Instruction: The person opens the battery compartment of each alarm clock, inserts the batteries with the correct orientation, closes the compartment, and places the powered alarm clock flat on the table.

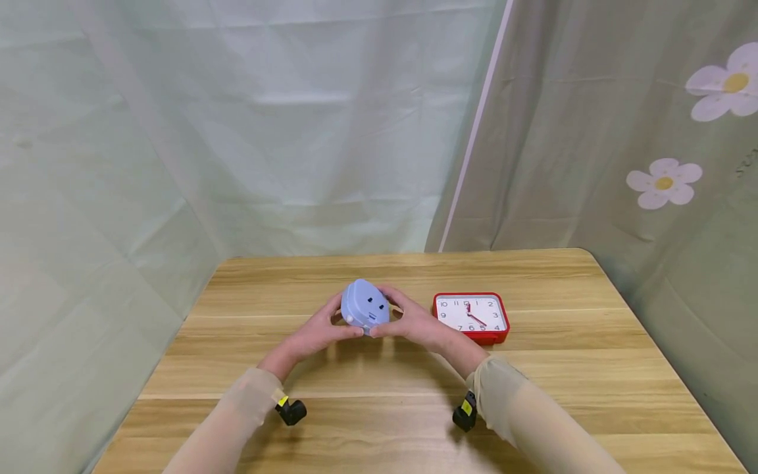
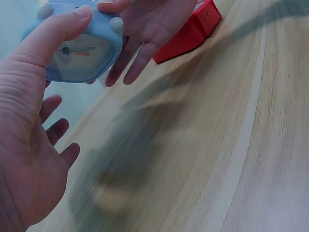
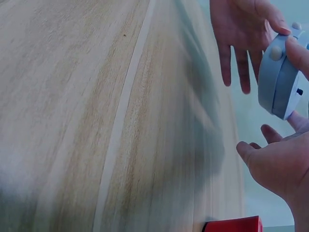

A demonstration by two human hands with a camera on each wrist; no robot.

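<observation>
A light-blue alarm clock (image 1: pixel 362 306) is held up above the table between both hands. Its back, with small black knobs, faces the head camera; the left wrist view shows its dial (image 2: pixel 79 53) and two rounded feet or bumps. My left hand (image 1: pixel 316 331) grips the clock's left side, thumb at the near edge. On the opposite side my right hand (image 1: pixel 416 324) pinches it between thumb and fingers. In the right wrist view the blue clock (image 3: pixel 276 79) appears edge-on, with some fingers of both hands spread away from it.
A red rectangular clock (image 1: pixel 472 313) with a white dial lies face up on the wooden table (image 1: pixel 379 421), close to the right forearm. Pale curtains (image 1: pixel 331 131) hang behind the table and at both sides, with flower prints on the right.
</observation>
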